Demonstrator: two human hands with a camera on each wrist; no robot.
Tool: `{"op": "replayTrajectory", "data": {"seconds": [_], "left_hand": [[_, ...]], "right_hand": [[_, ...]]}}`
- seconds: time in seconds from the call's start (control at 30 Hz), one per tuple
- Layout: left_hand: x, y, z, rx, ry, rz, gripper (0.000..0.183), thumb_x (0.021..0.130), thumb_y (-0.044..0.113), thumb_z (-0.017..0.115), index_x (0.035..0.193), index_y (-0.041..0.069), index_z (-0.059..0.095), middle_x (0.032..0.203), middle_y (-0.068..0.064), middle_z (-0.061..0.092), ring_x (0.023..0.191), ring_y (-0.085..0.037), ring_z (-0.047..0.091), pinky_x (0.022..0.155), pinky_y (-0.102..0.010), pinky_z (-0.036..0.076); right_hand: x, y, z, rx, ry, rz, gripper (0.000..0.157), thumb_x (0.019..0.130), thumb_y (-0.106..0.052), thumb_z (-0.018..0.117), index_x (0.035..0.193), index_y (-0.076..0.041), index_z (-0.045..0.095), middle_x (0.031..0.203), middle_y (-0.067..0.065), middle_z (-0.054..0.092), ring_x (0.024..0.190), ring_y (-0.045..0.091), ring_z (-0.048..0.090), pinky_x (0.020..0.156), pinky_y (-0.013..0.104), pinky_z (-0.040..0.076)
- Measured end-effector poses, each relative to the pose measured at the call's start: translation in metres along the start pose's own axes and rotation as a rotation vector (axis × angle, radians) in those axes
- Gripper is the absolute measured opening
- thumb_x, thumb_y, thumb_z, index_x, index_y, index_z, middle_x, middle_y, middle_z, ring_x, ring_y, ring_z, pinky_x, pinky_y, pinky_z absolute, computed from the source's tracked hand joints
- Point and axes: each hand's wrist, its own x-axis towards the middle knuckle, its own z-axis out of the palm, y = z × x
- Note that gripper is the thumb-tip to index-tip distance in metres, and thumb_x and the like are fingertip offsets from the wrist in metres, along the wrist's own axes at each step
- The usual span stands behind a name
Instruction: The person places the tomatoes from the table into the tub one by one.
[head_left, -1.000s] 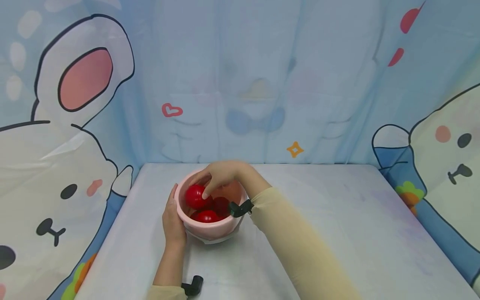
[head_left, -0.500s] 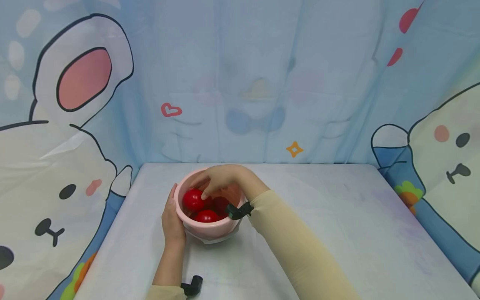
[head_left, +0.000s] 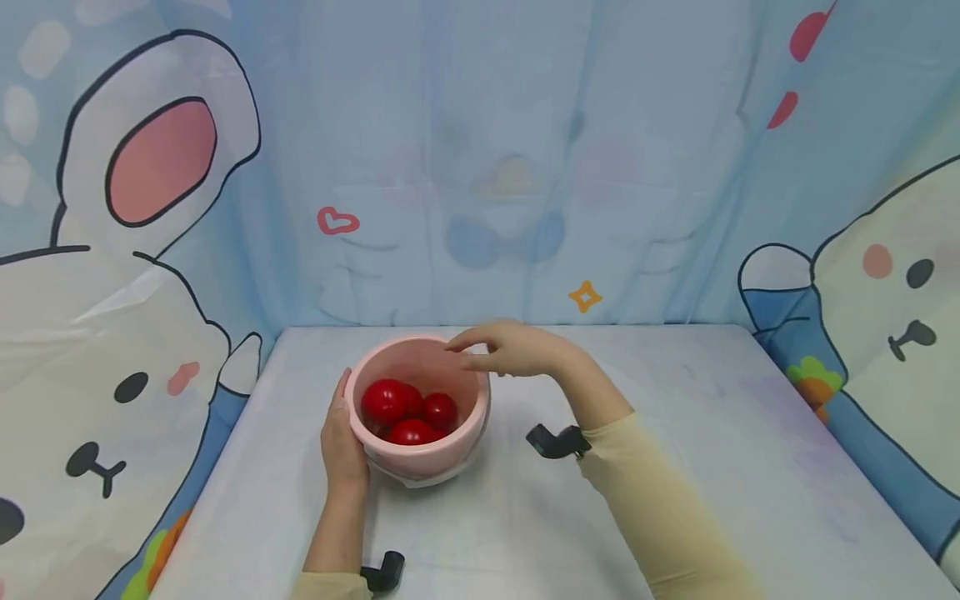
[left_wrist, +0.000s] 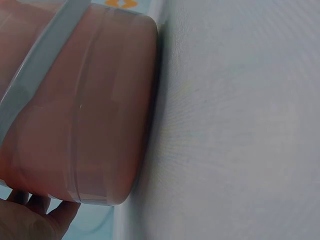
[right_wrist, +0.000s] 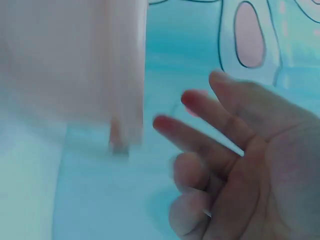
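A pink bucket (head_left: pixel 427 458) stands on the table, and several shiny red balls (head_left: pixel 383 402) lie inside it. Against its left outer wall rests my left hand (head_left: pixel 344 442), fingers pointing away from me. In the left wrist view the fingertips of the left hand (left_wrist: pixel 37 215) touch the bucket wall (left_wrist: pixel 110 110) near its base. My right hand (head_left: pixel 513 348) hovers by the back right of the rim, fingers spread and holding nothing. The right wrist view shows the right hand (right_wrist: pixel 240 145) beside the blurred bucket (right_wrist: pixel 70 60), with a gap between them.
The bucket's pale handle (left_wrist: pixel 42 60) hangs down along its near side. A white cloth covers the table (head_left: pixel 600 483). Behind rises a blue curtain (head_left: pixel 517 108) printed with cartoon rabbits. Each wrist wears a small black mount (head_left: pixel 558 442).
My right hand has let go of a red ball inside the bucket and moved up and right, out to the rim. The left hand stays against the bucket, which has barely shifted.
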Motion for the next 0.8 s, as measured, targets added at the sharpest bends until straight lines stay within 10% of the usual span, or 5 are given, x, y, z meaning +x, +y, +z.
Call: {"op": "replayTrajectory", "data": {"seconds": [0.4,0.8], "left_hand": [[0.004,-0.001,-0.008,0.047,-0.009,-0.024,0.046,0.098,0.067,0.029,0.141,0.057,0.039,0.149,0.029,0.041,0.146,-0.006,0.034,0.119,-0.049,0.032],[0.007,0.005,-0.057,0.140,-0.125,-0.092,0.051,0.100,0.065,0.020,0.150,0.055,0.024,0.160,0.020,0.028,0.152,-0.013,0.022,0.122,-0.052,0.025]], "right_hand": [[-0.138,0.043,0.065,-0.399,0.321,0.311,0.094,0.087,-0.071,0.054,0.158,-0.019,0.025,0.166,0.010,0.017,0.151,0.041,0.019,0.118,0.065,0.020],[-0.164,0.041,0.095,-0.364,0.355,0.422,0.110,0.077,-0.088,0.043,0.159,-0.020,0.019,0.167,0.011,0.009,0.152,0.044,0.007,0.116,0.073,0.005]]}}
